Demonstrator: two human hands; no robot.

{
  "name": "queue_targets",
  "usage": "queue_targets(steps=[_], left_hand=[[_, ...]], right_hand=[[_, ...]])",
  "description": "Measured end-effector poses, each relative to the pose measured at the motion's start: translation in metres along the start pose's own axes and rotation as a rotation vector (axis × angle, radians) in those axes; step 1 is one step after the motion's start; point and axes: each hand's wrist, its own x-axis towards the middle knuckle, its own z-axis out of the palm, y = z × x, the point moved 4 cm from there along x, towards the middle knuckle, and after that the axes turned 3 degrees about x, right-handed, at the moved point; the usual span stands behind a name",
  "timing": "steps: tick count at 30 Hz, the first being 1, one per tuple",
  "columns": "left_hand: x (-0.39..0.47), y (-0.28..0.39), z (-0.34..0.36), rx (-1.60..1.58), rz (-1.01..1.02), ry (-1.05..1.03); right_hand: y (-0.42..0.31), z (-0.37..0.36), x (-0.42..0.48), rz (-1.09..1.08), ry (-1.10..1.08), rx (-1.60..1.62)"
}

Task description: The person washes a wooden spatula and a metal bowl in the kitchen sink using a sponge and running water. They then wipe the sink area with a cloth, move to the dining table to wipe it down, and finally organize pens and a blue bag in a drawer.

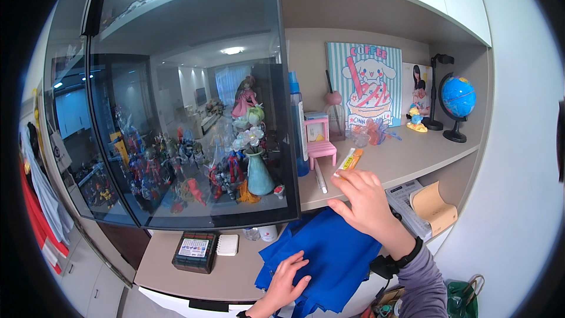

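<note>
My right hand (364, 201) reaches over the edge of the open shelf, its fingertips at the near end of a small orange and white packet (350, 162); whether they grip it I cannot tell. Left of the packet lies a white pen-like stick (320, 179), beside a pink miniature chair (321, 146). Below, my left hand (288, 278) is spread over a blue fabric bag (329, 260), fingers apart with nothing held. The bag drapes over the front edge of the lower counter.
A glass-door cabinet (293, 212) with figurines juts out at left. A globe (458, 97), a pixel-art picture (366, 84) and a blue bottle (301, 132) stand on the shelf. The counter holds a dark plastic case (194, 251) and a small notepad (227, 245); papers (408, 207) lie lower right.
</note>
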Motion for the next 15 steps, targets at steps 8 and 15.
queue_targets(steps=[8, 15], left_hand=[[-0.001, -0.008, -0.003, 0.009, -0.005, -0.005], [0.006, -0.005, -0.001, 0.005, 0.009, -0.027]], right_hand=[[0.002, -0.041, -0.018, -0.056, 0.003, 0.016], [-0.013, -0.057, -0.026, -0.134, 0.230, 0.034]])
